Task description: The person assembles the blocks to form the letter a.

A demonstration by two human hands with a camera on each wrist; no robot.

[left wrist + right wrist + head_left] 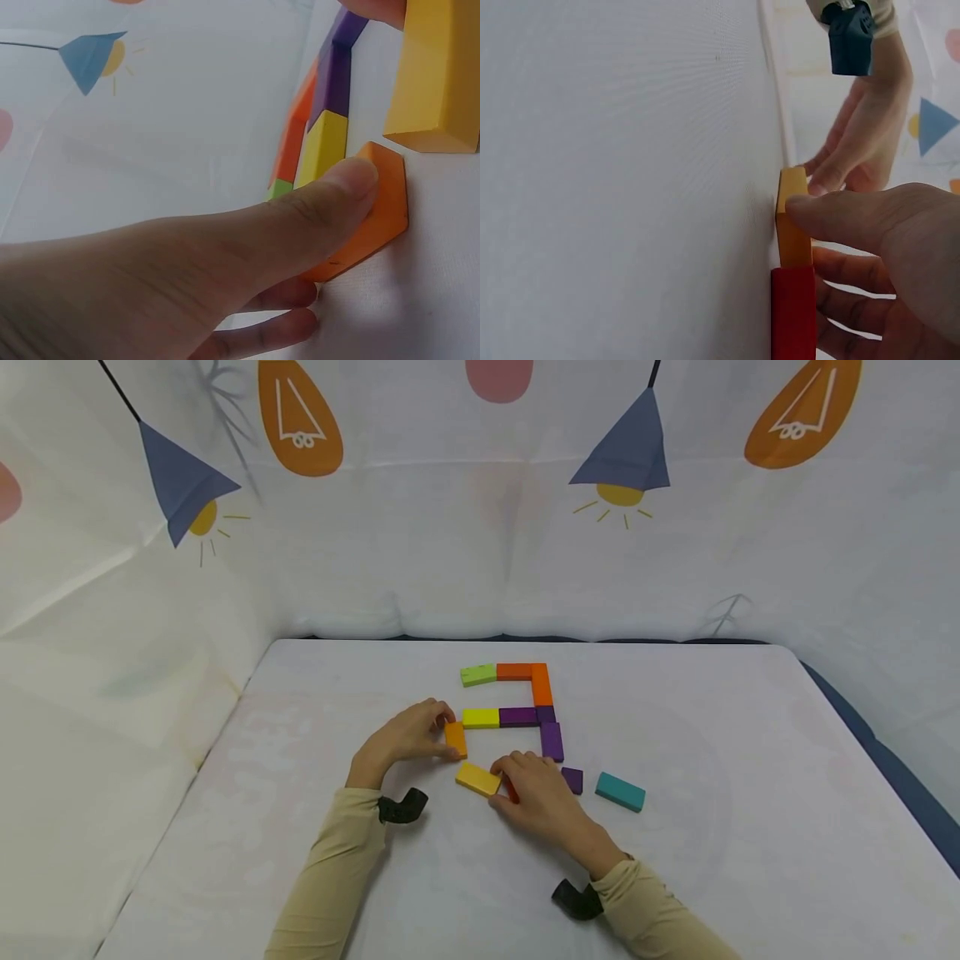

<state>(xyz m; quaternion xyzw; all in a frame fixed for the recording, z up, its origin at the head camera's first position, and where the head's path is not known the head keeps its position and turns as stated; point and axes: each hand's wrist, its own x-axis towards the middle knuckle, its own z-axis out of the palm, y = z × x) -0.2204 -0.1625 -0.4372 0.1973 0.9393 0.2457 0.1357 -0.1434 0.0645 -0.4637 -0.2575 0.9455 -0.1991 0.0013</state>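
Observation:
My left hand [408, 733] holds an orange block [456, 739] between thumb and fingers, at the left end of a row of flat coloured blocks. The thumb lies across its face in the left wrist view. Just below it on the table, my right hand [542, 799] pinches the right end of a yellow-orange block [474, 779], thumb on the near side and fingers on the far side. A red block [793, 311] sits end to end with that one, mostly hidden under the right hand in the head view. A bright yellow block [481, 718] lies beside the orange block's upper end.
Orange-red blocks [514, 672], a lime green block [478, 675] and purple blocks [552, 742] continue the winding row. Another purple block [572, 780] and a separate teal block [620, 792] lie right of my right hand. A printed white cloth [450, 543] hangs behind the white table [750, 827].

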